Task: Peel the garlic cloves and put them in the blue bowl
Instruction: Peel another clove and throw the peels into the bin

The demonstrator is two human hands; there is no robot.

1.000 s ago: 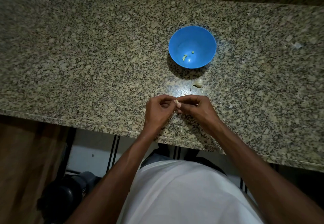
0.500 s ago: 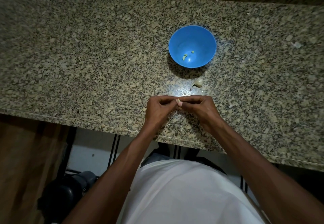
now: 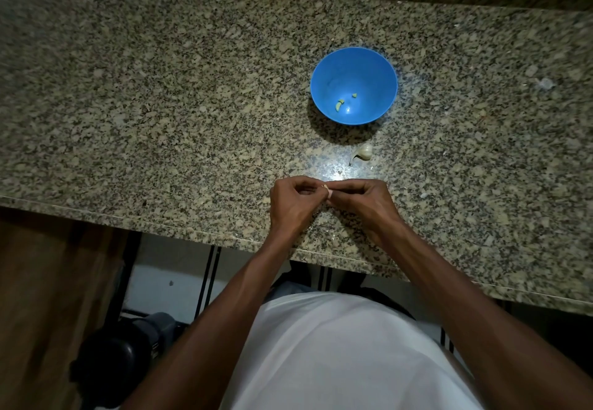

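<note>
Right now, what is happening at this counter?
A person is peeling garlic. The left hand and right hand pinch one small clove between their fingertips above the granite counter. The blue bowl holds a few small pieces. Another unpeeled clove lies beside the bowl.

I see both bare forearms reaching forward and angling inward until the hands meet. My left hand has its fingers curled, thumb and forefinger pinching. My right hand mirrors it, fingers curled, its fingertips touching the left's.
</note>
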